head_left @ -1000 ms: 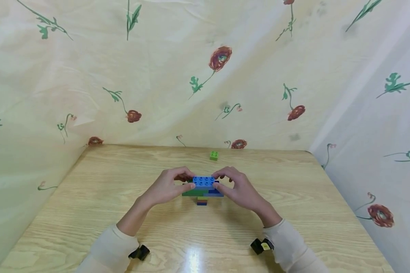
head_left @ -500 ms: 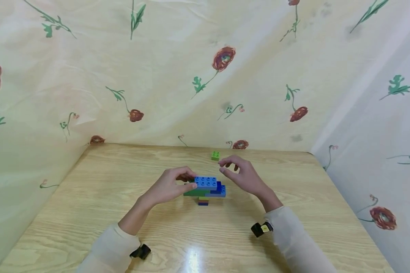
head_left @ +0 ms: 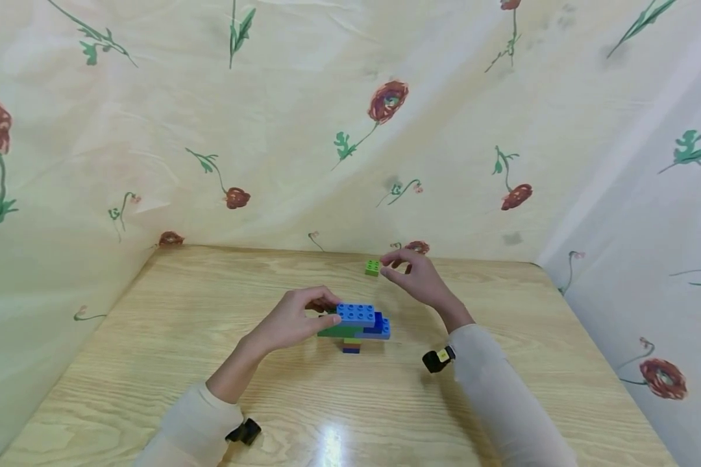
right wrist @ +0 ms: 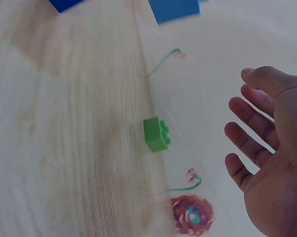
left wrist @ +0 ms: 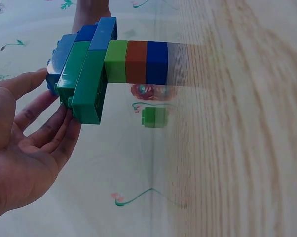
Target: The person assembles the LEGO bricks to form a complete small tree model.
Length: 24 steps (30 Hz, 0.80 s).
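Note:
Toy building bricks form a stack on the wooden table [head_left: 239,402]. A narrow column of dark blue, orange-brown and lime bricks [left wrist: 136,62] carries wider green bricks [left wrist: 89,86] and blue ones. On top lies a light blue brick [head_left: 356,315] with two rows of studs. My left hand [head_left: 292,318] pinches this top brick at its left end, thumb in front and fingers behind. Further back, my right hand [head_left: 415,277] hangs in the air with loosely bent fingers and holds nothing. Just left of its fingertips sits a lone lime green brick [head_left: 372,268], apart from them.
A cloth [head_left: 280,130] printed with red flowers rises behind the table's far edge and along its sides. Each wrist wears a small black camera, one on the left [head_left: 244,431] and one on the right [head_left: 438,360].
My right hand has let go of the top blue brick and moved back, close to the lime green brick. The left hand keeps its hold on the stack's top.

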{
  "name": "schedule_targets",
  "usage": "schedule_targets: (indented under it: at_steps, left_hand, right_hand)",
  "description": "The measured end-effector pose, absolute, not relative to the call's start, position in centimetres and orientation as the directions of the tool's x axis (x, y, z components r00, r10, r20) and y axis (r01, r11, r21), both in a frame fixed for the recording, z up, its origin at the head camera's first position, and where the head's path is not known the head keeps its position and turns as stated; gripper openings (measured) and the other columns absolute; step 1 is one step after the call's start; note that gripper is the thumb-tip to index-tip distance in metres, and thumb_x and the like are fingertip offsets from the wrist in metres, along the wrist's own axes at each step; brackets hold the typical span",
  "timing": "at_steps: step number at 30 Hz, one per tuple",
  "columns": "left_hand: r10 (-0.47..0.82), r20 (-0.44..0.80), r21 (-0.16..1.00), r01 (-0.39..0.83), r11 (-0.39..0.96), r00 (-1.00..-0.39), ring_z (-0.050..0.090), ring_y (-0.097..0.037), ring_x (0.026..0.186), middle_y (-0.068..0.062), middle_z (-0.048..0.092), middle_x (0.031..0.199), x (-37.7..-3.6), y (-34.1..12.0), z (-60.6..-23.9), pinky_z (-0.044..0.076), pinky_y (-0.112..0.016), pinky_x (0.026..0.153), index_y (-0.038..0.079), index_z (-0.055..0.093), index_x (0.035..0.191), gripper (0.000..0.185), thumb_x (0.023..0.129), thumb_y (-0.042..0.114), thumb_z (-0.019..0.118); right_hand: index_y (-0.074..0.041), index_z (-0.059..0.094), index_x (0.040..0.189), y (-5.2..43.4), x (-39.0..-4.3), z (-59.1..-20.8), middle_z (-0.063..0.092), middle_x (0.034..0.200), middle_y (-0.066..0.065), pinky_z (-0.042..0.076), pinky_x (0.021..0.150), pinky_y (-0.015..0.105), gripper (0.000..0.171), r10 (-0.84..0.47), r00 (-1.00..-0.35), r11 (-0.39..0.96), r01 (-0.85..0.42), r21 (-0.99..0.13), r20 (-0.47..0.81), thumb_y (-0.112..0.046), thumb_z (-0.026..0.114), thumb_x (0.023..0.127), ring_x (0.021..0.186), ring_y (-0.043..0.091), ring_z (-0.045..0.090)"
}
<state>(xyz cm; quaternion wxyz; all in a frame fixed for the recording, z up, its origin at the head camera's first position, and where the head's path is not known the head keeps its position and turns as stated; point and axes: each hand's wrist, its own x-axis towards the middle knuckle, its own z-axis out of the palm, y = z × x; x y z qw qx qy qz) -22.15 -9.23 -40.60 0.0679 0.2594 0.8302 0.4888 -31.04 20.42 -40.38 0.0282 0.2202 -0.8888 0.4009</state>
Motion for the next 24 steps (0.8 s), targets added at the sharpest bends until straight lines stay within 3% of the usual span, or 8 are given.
schedule_targets:
  at_steps: [5,14,24]
  left_hand:
    - [0.501,0.148,0.844,0.373,0.385,-0.852,0.067,-0.016,0.104,0.000,0.073,0.114,-22.1,-9.3,-40.6,0.054,-0.051,0.101,0.016,0.071,0.120,0.023,0.099,0.023,0.071]
    - [0.512,0.148,0.847,0.376,0.376,-0.846,0.067,-0.016,0.104,-0.001,0.073,0.114,-22.2,-8.9,-40.6,0.053,-0.052,0.102,0.015,0.071,0.121,0.023,0.098,0.022,0.071]
    - [0.498,0.130,0.850,0.355,0.389,-0.857,0.066,-0.017,0.104,0.000,0.073,0.114,-22.2,-9.4,-40.6,0.053,-0.050,0.104,0.017,0.071,0.120,0.022,0.098,0.022,0.072]
  right_hand:
    - [-0.006,0.070,0.122,20.7,-32.9,-41.2,0.070,0.124,0.011,0.047,0.082,0.033,0.027,-0.363,-0.907,0.584,-0.400,-0.706,0.214,-0.022,0.068,0.100,0.110,0.027,0.060]
    - [-0.006,0.071,0.122,21.2,-34.5,-41.6,0.071,0.124,0.015,0.050,0.088,0.039,0.028,-0.350,-0.914,0.608,-0.389,-0.692,0.206,-0.021,0.070,0.099,0.113,0.032,0.061]
    - [-0.005,0.066,0.130,20.6,-36.5,-42.7,0.067,0.131,0.015,0.052,0.093,0.044,0.036,-0.354,-0.930,0.608,-0.309,-0.731,0.099,-0.023,0.068,0.100,0.119,0.033,0.058]
